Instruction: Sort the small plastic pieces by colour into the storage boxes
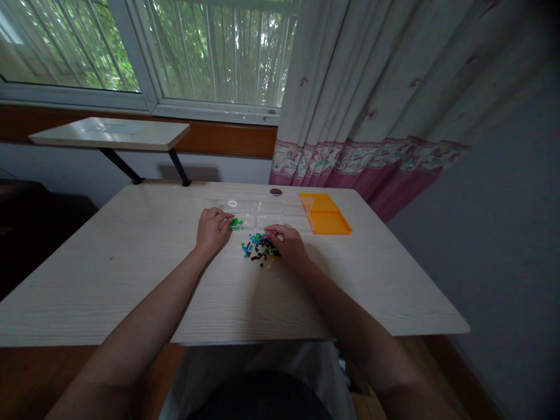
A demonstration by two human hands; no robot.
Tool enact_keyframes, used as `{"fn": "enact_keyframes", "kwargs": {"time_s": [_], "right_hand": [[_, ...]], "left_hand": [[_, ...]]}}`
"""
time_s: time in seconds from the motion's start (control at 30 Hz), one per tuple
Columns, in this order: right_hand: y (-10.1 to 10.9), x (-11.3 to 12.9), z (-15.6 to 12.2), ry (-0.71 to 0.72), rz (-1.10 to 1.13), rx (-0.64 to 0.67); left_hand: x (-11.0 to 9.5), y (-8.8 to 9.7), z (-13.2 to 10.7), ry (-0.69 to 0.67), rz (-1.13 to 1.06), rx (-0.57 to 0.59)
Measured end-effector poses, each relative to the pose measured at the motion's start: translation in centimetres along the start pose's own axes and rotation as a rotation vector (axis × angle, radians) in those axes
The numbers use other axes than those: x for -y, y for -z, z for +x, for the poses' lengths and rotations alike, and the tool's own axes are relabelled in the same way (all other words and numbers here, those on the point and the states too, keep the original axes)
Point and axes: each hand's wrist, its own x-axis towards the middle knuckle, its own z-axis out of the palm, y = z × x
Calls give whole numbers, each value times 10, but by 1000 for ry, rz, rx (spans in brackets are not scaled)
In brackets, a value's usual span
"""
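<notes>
In the head view, both forearms reach out over a pale wooden table (131, 274) toward the middle of its far half, well in from every edge. The loose pile of small coloured pieces (259, 248) lies there, blue, dark and yellowish bits scattered with no clear long axis. The right hand (289, 244) rests on the pile's right side, palm down, fingers curled narrowly with the tips among the pieces; whether it pinches one cannot be told. The left hand (212, 228) lies to the left of the pile, apart from it, its fingers bent and its tips touching or just beside a small cluster of green pieces (237, 223); whether it holds any is also unclear. Those green pieces sit at the near edge of a clear compartment tray (262, 205), which runs left to right just beyond both hands, toward the far edge. So the pile lies nearer the right hand, the green cluster nearer the left. An orange lid (327, 217) lies by the tray's right end, toward the table's far right corner.
</notes>
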Motion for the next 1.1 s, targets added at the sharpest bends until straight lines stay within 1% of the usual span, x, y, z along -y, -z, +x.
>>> {"fn": "enact_keyframes", "kwargs": {"time_s": [0.1,0.17,0.3,0.43,0.63,0.9,1.03,1.1], "right_hand": [[5,-1,1,-20,-78,-31],[11,-1,2,-15,-171,-30],[22,1,0,43,-388,68],[23,-3,-2,69,-494,153],[22,-6,-3,106,-549,173],[21,7,-2,142,-597,188],[18,7,-3,132,-570,185],[16,3,-2,101,-501,154]], "left_hand": [[-2,1,0,-7,-5,3],[-4,1,-1,-13,-10,6],[-5,1,-1,-30,-19,10],[-4,0,0,-39,-26,25],[-7,0,0,-52,-46,32],[-9,-1,-1,-68,-64,40],[-10,0,-1,-66,-63,46],[-11,1,-1,-67,-67,49]]}}
